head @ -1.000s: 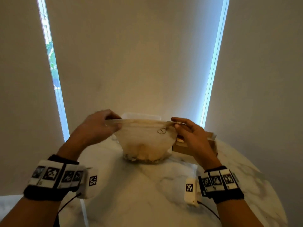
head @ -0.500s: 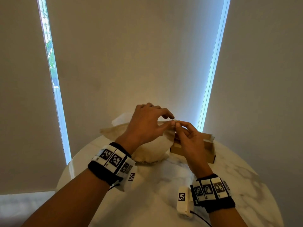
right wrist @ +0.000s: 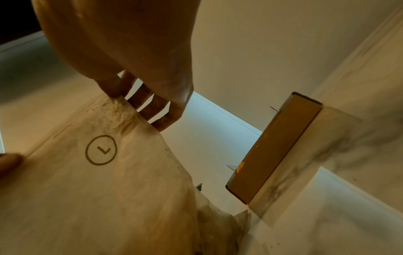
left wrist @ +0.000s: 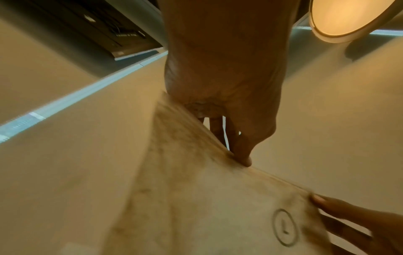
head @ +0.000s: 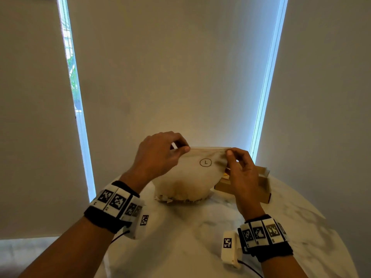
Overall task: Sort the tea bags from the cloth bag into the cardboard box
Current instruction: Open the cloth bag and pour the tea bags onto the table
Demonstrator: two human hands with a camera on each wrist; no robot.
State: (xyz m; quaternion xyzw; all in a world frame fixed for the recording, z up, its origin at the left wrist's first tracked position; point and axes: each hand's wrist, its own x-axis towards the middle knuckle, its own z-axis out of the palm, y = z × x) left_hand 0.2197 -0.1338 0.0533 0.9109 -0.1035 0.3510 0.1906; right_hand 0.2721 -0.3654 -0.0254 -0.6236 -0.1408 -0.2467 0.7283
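Observation:
A cream cloth bag (head: 188, 177) with a circled letter L stands on the round marble table (head: 180, 237), its bottom bulging. My left hand (head: 160, 155) pinches the top hem of the cloth bag (left wrist: 207, 198) near its middle. My right hand (head: 239, 163) pinches the same hem at the right corner of the cloth bag (right wrist: 98, 172). The hem is stretched taut between both hands. An open brown cardboard box (head: 263, 185) lies just right of the bag, behind my right hand; the same cardboard box (right wrist: 274, 148) shows its long side. The bag's contents are hidden.
Crumpled pale edges (head: 170, 199) stick out under the bag's base. Window blinds (head: 170, 67) hang close behind the table, with bright gaps on both sides. A round ceiling lamp (left wrist: 348, 17) glows overhead. The near part of the marble top shows only my forearms.
My left hand slid back left along the hem from beside the right hand, spreading the bag's top flat so the circled L faces me. The right hand kept its grip.

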